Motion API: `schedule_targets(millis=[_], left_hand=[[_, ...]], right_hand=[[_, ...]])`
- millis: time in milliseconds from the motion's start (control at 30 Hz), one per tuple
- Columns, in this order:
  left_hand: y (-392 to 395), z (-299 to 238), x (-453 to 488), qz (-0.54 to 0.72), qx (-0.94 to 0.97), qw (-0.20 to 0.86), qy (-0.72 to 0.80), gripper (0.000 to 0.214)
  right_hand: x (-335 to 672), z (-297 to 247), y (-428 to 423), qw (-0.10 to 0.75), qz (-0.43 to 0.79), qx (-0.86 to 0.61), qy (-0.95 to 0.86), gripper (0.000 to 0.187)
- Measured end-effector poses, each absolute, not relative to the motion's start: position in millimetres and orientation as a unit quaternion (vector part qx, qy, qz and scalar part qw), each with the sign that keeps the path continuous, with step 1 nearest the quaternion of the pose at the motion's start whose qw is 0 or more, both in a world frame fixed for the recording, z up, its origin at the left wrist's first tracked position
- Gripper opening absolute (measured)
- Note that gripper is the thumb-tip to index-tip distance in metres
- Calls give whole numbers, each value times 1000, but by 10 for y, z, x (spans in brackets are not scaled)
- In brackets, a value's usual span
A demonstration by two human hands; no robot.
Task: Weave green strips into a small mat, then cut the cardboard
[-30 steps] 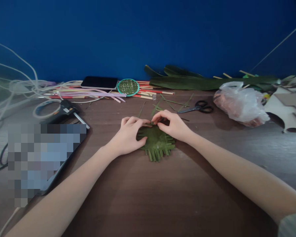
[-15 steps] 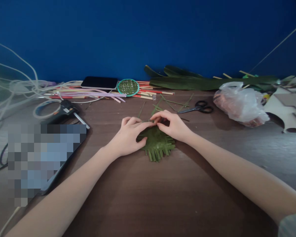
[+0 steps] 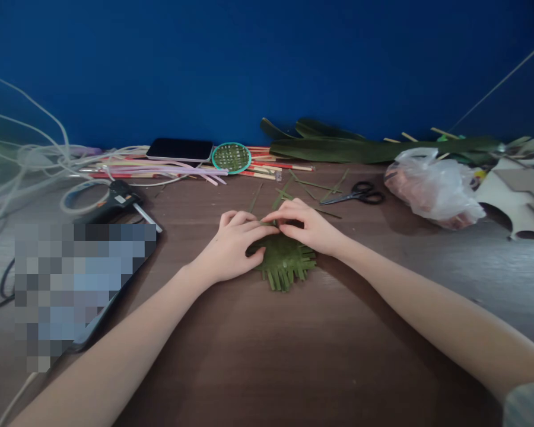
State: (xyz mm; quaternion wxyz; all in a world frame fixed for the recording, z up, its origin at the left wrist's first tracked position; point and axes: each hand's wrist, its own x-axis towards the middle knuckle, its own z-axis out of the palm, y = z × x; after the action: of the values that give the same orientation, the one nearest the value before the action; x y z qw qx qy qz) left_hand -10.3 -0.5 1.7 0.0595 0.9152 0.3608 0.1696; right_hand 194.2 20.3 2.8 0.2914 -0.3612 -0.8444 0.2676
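Note:
A woven green leaf mat (image 3: 285, 261) with loose strip ends along its near edge lies flat on the table. My left hand (image 3: 235, 246) rests over its left side, index finger reaching across the top and thumb on the near left part. At the mat's far edge, my right hand (image 3: 309, 225) has thumb and index finger curled in towards a leaf strip, their tips meeting the left index finger. What exactly lies between those tips is mostly hidden. Thin loose leaf strips (image 3: 331, 187) are scattered just beyond the hands.
Black scissors (image 3: 360, 194) lie to the right, near a plastic bag (image 3: 434, 187) and cut board (image 3: 511, 193). Behind are long leaves (image 3: 338, 149), a phone (image 3: 180, 149) and a teal-rimmed round weave (image 3: 231, 158). A glue gun (image 3: 120, 196) and a blurred-out flat object (image 3: 89, 290) sit left.
My right hand's fingers have shifted slightly left along the mat's far edge, with the index finger stretched out further. My left hand and the mat stay in place.

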Motion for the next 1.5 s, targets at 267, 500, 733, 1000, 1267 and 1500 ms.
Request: schedule_targets(millis=[267, 500, 733, 1000, 1267, 1500], left_hand=[[-9, 25, -102, 168, 915, 62, 361, 35], [-9, 24, -104, 173, 916, 65, 355, 37], [-7, 27, -108, 171, 917, 71, 354, 36], [-17, 41, -96, 166, 915, 76, 360, 36], [-14, 29, -108, 176, 918, 68, 349, 34], [-20, 39, -108, 176, 920, 68, 344, 34]], right_hand=[[1944, 54, 231, 301, 326, -366, -818, 11], [1948, 82, 291, 310, 378, -432, -758, 9], [2021, 86, 326, 310, 416, -443, -731, 6], [2016, 105, 285, 271, 360, -435, -780, 8], [1981, 23, 296, 302, 324, -466, -766, 7], [1986, 43, 282, 285, 317, -477, -769, 9]])
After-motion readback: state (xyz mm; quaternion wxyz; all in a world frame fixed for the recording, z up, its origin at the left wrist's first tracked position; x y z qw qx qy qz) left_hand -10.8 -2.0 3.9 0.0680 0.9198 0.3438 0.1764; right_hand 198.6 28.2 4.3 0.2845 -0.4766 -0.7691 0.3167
